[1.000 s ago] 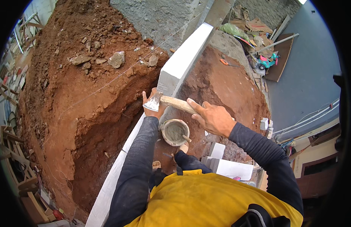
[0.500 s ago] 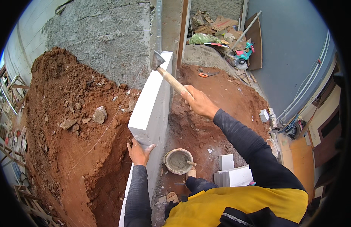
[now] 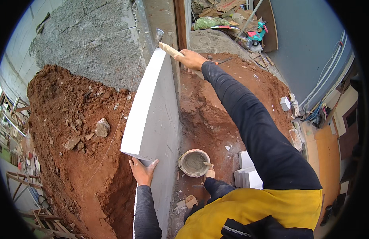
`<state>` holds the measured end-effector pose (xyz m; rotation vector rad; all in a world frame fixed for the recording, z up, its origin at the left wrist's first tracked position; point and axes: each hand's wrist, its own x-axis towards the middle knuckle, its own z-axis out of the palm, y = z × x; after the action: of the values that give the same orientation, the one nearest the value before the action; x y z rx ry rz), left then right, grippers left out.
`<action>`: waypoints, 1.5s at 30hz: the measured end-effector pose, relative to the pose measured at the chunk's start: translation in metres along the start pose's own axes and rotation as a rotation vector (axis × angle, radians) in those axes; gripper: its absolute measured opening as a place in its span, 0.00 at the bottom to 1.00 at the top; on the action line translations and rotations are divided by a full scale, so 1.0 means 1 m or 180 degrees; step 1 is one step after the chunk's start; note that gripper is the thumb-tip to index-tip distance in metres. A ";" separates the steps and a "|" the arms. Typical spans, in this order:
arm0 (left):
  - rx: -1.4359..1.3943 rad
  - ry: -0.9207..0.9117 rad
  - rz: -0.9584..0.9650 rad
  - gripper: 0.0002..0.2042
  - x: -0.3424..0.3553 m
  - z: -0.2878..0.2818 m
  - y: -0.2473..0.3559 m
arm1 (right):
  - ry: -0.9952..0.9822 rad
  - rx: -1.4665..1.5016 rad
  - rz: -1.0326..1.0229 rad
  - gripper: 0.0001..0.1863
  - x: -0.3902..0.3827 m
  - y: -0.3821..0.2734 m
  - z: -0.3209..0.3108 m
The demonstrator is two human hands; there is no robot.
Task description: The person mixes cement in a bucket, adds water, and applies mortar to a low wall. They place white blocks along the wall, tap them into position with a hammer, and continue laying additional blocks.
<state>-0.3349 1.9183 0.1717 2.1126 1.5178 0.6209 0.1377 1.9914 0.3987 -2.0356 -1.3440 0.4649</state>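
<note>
A long white block (image 3: 146,99) stands on edge atop a lower white block course, reaching toward a concrete column. My left hand (image 3: 144,171) grips its near lower corner, thumb on the right face. My right hand (image 3: 192,59) is closed round the wooden handle of a hatchet-like tool (image 3: 168,49), whose metal head is at the block's far top end, beside a metal strip (image 3: 144,22) on the column. Whether the head touches the block I cannot tell. A bucket of grey mortar (image 3: 194,163) with a handle sticking out stands below, right of the blocks.
Red soil banks (image 3: 65,103) flank the blocks, with a thin string along the left. Loose white blocks (image 3: 248,175) lie at lower right. An orange-handled tool (image 3: 216,62), debris and a toy vehicle (image 3: 256,38) are farther back, beside a blue-grey wall (image 3: 303,51).
My right hand has carried the tool from above my left hand forward to the block's far end. My left hand stays at the near corner. The view has tilted and shifted.
</note>
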 end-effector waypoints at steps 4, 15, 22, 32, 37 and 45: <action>-0.0035 0.0032 0.0502 0.54 0.004 0.004 -0.007 | 0.0853 0.0901 -0.0023 0.31 -0.150 0.071 0.062; 0.0324 0.0340 0.0526 0.42 -0.013 -0.024 -0.032 | 0.0333 0.1623 0.3984 0.41 -0.737 0.216 0.218; 0.0533 0.0260 0.2407 0.41 -0.145 -0.054 0.046 | 0.1654 0.2453 0.4810 0.28 -0.802 0.325 0.230; 0.1247 -0.2219 0.1546 0.31 -0.295 0.064 0.036 | 0.2953 0.2178 0.5010 0.28 -0.791 0.477 0.270; 0.1398 -0.3266 0.0239 0.23 -0.269 0.090 0.019 | 0.2962 0.0962 0.5151 0.21 -0.821 0.409 0.231; 0.0458 -0.3496 -0.0116 0.12 -0.196 0.154 0.105 | 0.4128 -0.0428 0.5116 0.10 -0.961 0.454 0.082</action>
<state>-0.2203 1.6855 0.0952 1.9345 0.9394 -0.6229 0.0003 1.0231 -0.0257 -2.2843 1.1282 -0.3761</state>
